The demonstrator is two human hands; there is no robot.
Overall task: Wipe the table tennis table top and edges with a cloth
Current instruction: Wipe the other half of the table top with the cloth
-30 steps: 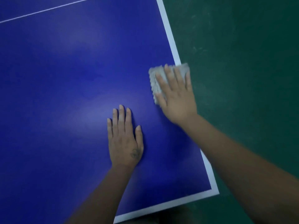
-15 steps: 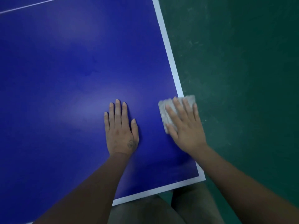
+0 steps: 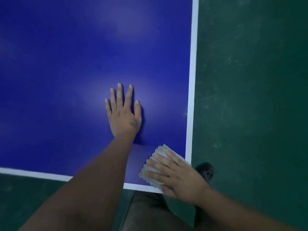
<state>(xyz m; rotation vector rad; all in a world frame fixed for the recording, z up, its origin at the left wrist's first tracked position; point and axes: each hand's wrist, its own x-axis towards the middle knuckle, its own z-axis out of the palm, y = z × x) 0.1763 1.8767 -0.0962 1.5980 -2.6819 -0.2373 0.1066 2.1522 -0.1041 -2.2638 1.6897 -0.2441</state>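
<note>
Flat-palmed, right hand (image 3: 176,177) pressed a grey cloth (image 3: 155,165) onto the blue table (image 3: 83,55) at its near right corner, fingers spread, not clenched. Left hand (image 3: 124,114) lay open & empty on the top, bracing. Progress: corner reached; can't tell how much top or edges remain. Green floor (image 3: 250,97) & a shoe (image 3: 205,170) nearby; nothing obstructing.

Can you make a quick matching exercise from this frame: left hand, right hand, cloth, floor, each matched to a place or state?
Column 1:
1. left hand
2. right hand
3. cloth
4. floor

Column 2:
A. dark green, beside the table
B. pressed flat under a palm at the table's near right corner
C. flat on the bare blue top, fingers spread
D. on top of the cloth, at the white edge lines

Pairs: 1-C, 2-D, 3-B, 4-A
</note>
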